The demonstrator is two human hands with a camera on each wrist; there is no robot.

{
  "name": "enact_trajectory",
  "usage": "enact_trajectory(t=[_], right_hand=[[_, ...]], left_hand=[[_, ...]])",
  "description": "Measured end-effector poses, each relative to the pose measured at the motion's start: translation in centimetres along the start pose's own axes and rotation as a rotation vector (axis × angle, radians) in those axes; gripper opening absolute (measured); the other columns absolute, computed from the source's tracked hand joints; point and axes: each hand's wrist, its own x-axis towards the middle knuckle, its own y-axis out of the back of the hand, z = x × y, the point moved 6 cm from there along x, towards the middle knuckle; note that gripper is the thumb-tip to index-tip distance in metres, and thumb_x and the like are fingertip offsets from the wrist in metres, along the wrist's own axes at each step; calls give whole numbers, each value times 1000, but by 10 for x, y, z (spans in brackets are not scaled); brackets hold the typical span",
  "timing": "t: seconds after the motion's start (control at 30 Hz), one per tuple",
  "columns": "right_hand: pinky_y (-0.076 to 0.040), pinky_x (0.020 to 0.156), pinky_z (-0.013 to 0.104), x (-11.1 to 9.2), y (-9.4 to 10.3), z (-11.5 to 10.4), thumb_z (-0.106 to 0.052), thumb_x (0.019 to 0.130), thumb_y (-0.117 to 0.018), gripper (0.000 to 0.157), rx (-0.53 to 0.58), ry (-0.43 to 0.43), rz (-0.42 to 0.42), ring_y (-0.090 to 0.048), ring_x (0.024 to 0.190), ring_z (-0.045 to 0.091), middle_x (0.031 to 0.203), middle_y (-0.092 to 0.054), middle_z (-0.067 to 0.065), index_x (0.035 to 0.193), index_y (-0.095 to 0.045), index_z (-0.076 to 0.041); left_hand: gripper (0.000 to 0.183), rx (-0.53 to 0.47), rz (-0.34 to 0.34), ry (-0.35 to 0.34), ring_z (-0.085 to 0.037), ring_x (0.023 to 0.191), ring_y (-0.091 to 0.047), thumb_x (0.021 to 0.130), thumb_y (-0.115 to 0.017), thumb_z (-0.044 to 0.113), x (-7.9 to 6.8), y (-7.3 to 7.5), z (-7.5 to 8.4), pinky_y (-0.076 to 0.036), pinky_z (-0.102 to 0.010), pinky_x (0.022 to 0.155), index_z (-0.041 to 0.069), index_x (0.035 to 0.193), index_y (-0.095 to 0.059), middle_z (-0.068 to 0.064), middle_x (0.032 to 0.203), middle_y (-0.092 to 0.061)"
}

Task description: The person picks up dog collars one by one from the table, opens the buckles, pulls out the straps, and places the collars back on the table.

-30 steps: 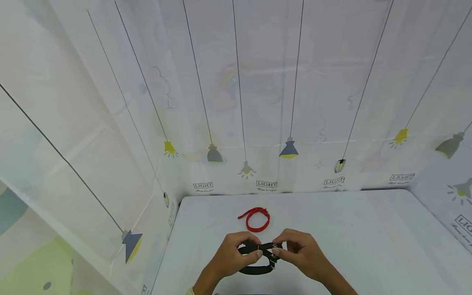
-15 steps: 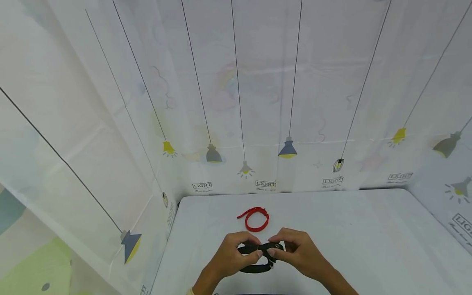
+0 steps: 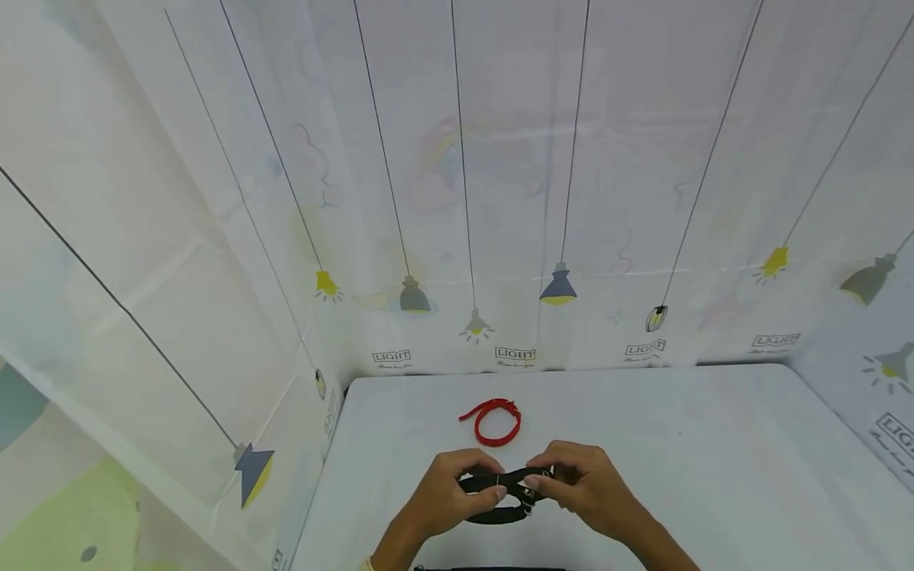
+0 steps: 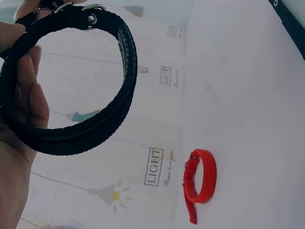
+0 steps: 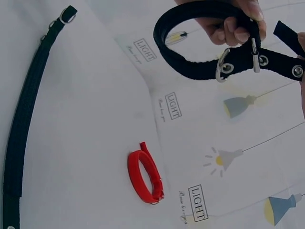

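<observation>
A black collar with a metal buckle, a D-ring and eyelets is held above the table, closed into a loop. My left hand grips the loop, thumb and fingers around the band. On the right, my right hand pinches the strap by its eyelet end; in the right wrist view only a sliver of that hand shows at the edge. A free black strap tip sticks out beside it. Just beyond the hands, a red collar lies looped on the table, its tail pointing left.
Another dark collar lies stretched out straight along the near side of the white table; the head view catches only its edge at the bottom. White sheets printed with lamps hang behind and to the left.
My right hand moved slightly left along the black strap, then back to the right with the strap end. The left hand keeps its hold. The red collar has stayed put.
</observation>
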Motion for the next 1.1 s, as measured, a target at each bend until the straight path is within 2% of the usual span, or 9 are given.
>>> enact_trajectory(t=[0.13,0.23,0.5,0.63,0.77,0.9,0.97,1.1], right_hand=[[-43,39,22,2,2,-1,0,89,-72,18,89,-16,-12,-51,48,7,77,-64,1,103,-73,-11],[-43,40,22,3,-1,-1,1,89,-72,19,107,-8,-30,-51,49,8,77,-63,2,105,-72,-10],[-47,47,23,5,0,-3,-8,86,-78,17,-1,-53,-8,-50,56,2,76,-61,-4,95,-66,-16],[-44,45,22,7,1,-2,-16,88,-78,14,-120,-145,1,-45,52,-1,76,-64,-9,95,-66,-21],[-41,45,22,7,0,9,-23,91,-74,4,-169,-301,-70,-43,51,-1,75,-65,-8,90,-71,-21],[-39,44,23,3,-4,21,-21,98,-64,18,-72,-429,-186,-45,48,2,71,-67,-1,87,-74,-11],[-40,43,23,2,-5,24,-18,100,-59,22,-13,-445,-223,-45,47,3,71,-68,1,89,-75,-7],[-43,44,25,1,-7,27,-18,101,-57,23,57,-447,-226,-47,45,4,73,-71,6,95,-75,-5]], left_hand=[[13,-14,-9,-10,-2,82,-66,90,-74,18,-2,1,1,-58,-26,77,14,102,-71,-1,93,-73],[14,-14,-9,-10,-2,84,-66,90,-74,18,-2,2,3,-58,-27,77,13,102,-72,-2,95,-73],[13,9,6,-26,-2,83,-66,90,-73,17,1,3,9,-59,-28,76,15,103,-73,1,93,-73],[14,24,25,-34,-3,82,-67,89,-74,16,3,6,11,-59,-26,75,15,103,-73,1,93,-73],[14,39,39,-25,-2,81,-66,88,-74,16,3,9,12,-58,-25,73,17,103,-73,2,92,-73],[15,42,34,-18,-2,81,-65,89,-74,17,3,10,13,-58,-25,73,20,103,-72,2,92,-72],[14,33,28,-3,-3,81,-65,89,-74,17,3,10,11,-58,-26,74,18,103,-72,2,93,-72],[14,-1,30,42,-4,82,-66,89,-74,18,2,12,6,-58,-26,75,15,103,-72,2,93,-72]])
